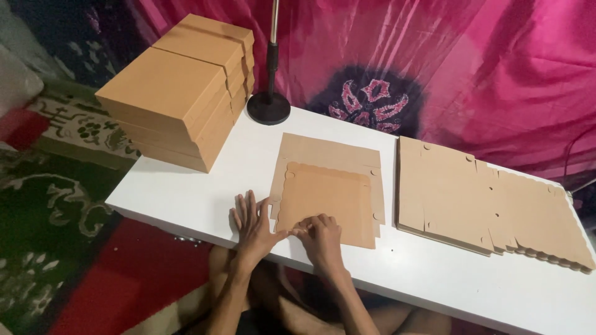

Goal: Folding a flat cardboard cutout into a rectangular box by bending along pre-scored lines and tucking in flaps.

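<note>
A flat brown cardboard box blank [329, 186] lies in the middle of the white table [186, 198], one flap with a scalloped edge folded over it. My left hand [251, 226] rests flat on the table, fingers spread, its thumb touching the blank's near left corner. My right hand [321, 239] presses its curled fingers down on the near edge of the folded flap.
Two stacks of assembled brown boxes [180, 87] stand at the table's far left. A pile of flat box blanks [484, 201] lies to the right. A black round stand base with a pole [269, 107] sits behind. Pink patterned cloth hangs at the back.
</note>
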